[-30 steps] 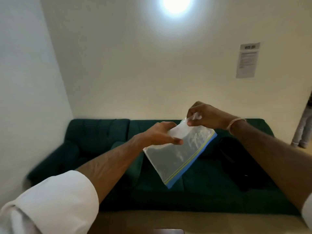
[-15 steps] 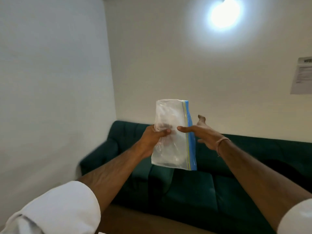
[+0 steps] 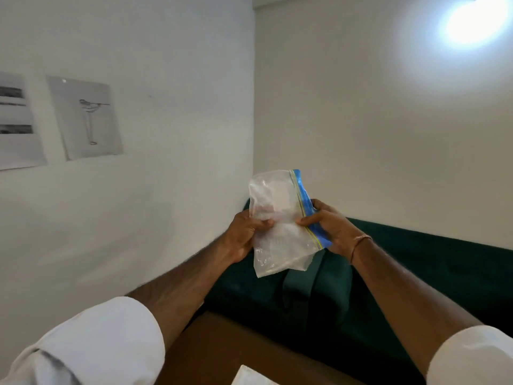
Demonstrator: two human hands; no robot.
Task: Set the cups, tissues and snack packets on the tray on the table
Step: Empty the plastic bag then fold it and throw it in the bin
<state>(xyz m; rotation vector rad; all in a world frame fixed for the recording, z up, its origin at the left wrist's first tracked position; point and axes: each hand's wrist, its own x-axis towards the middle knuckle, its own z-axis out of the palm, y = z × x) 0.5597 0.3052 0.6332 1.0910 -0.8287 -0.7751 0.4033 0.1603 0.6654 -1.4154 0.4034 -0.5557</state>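
I hold a clear zip-lock bag [image 3: 280,218] with a blue seal strip up in front of me, above the sofa. My left hand [image 3: 245,236] grips its left edge, thumb across the front. My right hand [image 3: 329,227] pinches the blue strip on its right side. Something pale shows faintly inside the bag; I cannot tell what it is. No cups, tissues or tray are in view. A white corner [image 3: 249,377] pokes in at the bottom edge.
A dark green sofa [image 3: 416,273] runs along the far wall. A brown table surface [image 3: 236,348] lies below my arms. Two printed sheets [image 3: 86,119] hang on the left wall. A bright lamp [image 3: 477,20] glares at the top right.
My view has swung left, bringing the wall sheets into sight. The bag turned upright in my left hand, and my right hand, briefly off it, has closed on the blue strip.
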